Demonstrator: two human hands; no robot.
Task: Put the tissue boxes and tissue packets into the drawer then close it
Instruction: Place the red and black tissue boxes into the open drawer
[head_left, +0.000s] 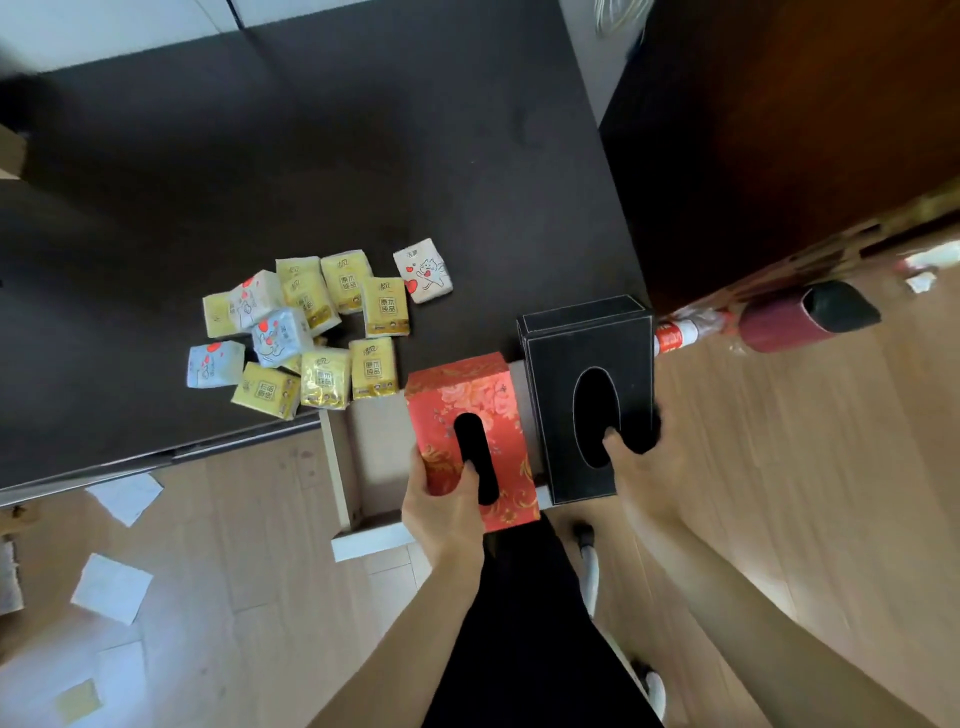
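Above the open drawer (363, 467), your left hand (441, 512) grips the red tissue box (467, 405); your right hand (641, 467) grips the black tissue box (587, 343) beside it.

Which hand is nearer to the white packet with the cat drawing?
Left. The left hand, gripping the red tissue box, sits below the cat packet. The right hand, holding the black tissue box, is farther off, to the packet's lower right.
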